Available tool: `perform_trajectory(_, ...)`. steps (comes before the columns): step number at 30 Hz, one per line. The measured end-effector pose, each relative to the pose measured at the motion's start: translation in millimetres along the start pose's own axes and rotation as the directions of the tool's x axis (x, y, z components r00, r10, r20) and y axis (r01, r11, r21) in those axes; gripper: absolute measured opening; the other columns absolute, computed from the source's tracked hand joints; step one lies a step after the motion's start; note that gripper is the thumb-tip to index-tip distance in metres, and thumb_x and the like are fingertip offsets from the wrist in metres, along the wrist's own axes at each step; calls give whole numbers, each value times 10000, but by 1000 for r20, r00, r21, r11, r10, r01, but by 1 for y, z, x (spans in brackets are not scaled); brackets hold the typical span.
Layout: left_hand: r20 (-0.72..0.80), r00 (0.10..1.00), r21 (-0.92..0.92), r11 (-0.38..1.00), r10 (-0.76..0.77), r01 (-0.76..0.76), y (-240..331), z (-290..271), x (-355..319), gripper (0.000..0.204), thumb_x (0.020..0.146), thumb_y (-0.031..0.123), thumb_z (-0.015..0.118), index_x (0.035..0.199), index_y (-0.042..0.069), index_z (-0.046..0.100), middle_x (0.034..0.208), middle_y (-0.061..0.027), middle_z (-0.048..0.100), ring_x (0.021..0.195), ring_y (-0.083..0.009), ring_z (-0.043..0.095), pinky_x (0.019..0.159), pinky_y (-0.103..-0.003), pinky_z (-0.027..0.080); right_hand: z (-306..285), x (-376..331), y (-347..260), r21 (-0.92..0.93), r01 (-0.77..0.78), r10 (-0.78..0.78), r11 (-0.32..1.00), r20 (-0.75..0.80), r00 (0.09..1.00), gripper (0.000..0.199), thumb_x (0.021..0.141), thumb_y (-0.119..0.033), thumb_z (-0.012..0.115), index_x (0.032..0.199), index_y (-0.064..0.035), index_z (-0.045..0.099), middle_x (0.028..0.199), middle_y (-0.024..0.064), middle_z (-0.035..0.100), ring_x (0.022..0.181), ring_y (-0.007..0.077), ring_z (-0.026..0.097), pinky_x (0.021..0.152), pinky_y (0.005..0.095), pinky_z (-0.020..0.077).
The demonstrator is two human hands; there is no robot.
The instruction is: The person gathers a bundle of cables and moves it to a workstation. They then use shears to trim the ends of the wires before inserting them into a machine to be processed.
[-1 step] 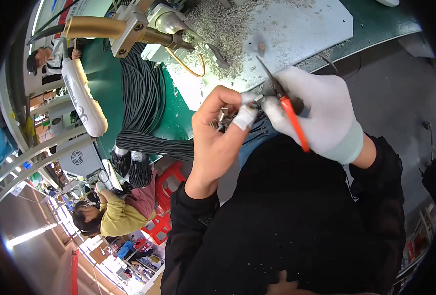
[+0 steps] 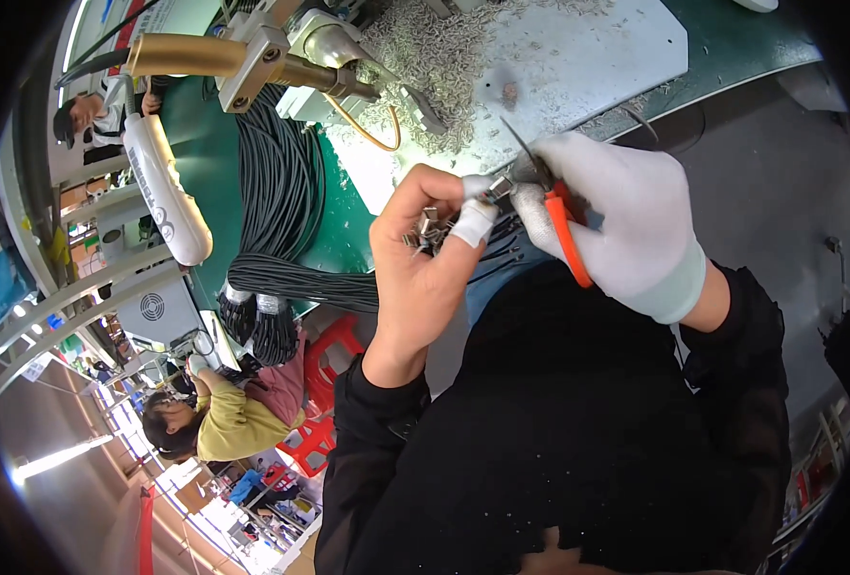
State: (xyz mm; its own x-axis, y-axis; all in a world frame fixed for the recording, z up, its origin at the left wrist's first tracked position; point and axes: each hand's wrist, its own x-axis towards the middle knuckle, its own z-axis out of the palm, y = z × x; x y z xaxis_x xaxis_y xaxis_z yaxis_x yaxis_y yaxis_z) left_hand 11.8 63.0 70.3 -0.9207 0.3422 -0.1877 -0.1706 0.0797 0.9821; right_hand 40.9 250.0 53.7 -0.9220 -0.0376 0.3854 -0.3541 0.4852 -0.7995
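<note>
My left hand [image 2: 420,278] is bare apart from white wraps on the thumb and index fingertips. Between those two fingertips it pinches a small silver metal connector [image 2: 500,189], and several more metal connectors [image 2: 429,227] lie in its curled palm. My right hand [image 2: 626,220], in a white glove, is closed around orange-handled scissors [image 2: 567,240]. Their dark pointed blade [image 2: 518,137] sticks out past the glove toward the bench. The gloved fingertips are right beside the pinched connector; whether they touch it I cannot tell. Thin dark cable ends [image 2: 511,254] show below the hands.
Metal scraps [image 2: 435,57] are heaped on a white board [image 2: 597,57] ahead. A machine with a brass-coloured cylinder [image 2: 185,55] stands at the far left. Bundled black cables [image 2: 276,182] lie on the green bench [image 2: 216,163]. Another person [image 2: 229,422] sits near red stools [image 2: 334,345].
My right hand and the scissors have turned slightly. My left fingertips have shifted a little, and the pinched connector now shows more clearly.
</note>
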Motion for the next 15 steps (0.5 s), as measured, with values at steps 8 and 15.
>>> perform_trajectory(8, -52, 977, 325, 928, 209, -182, 2, 11, 3, 137, 788, -60, 641, 866, 12, 554, 712, 53, 530, 642, 6, 427, 562, -163, 340, -5, -14, -5, -382, 101, -59, 919, 120, 991, 156, 729, -104, 699, 851, -67, 608, 625, 73, 534, 546, 245, 559, 504, 325, 444)
perform_trajectory(15, -170, 973, 200, 972, 156, -121, -9, 2, 7, 126, 793, -45, 639, 863, 7, 548, 715, 53, 525, 638, 4, 422, 552, -164, 341, -6, -9, -8, 17, -181, 178, 983, 136, 975, 231, 717, -126, 722, 924, -69, 637, 684, 71, 550, 580, 243, 560, 518, 334, 442)
